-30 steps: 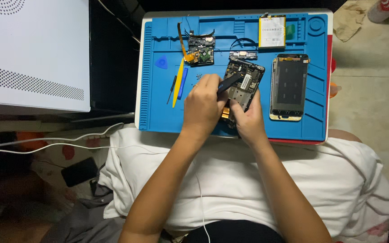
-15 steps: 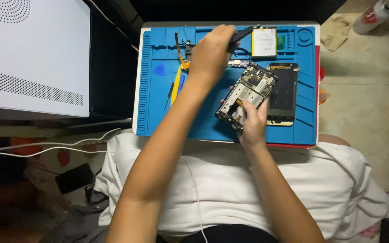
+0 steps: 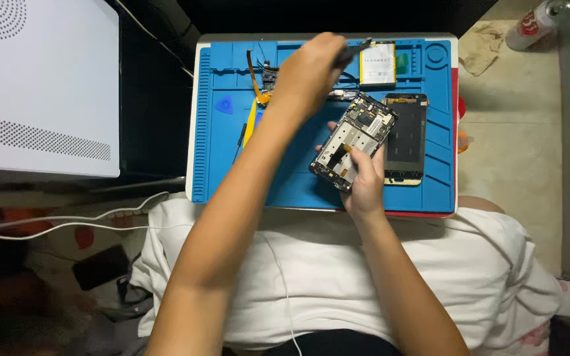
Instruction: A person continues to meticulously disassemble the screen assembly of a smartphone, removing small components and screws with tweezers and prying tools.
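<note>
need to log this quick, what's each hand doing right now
Left hand: closed around a dark slim tool, up over the blue mat.
Right hand: gripping the opened phone frame.

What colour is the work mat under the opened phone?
Blue, seen in the head view: the mat beneath the opened phone.

On blue mat [image 3: 298,178]: one opened phone frame [image 3: 354,142], one screen panel [image 3: 405,138], one battery [image 3: 377,64], one blue pick [image 3: 224,105]. Two hands [image 3: 306,76] over mat. Right of mat: one can [image 3: 529,26].
</note>
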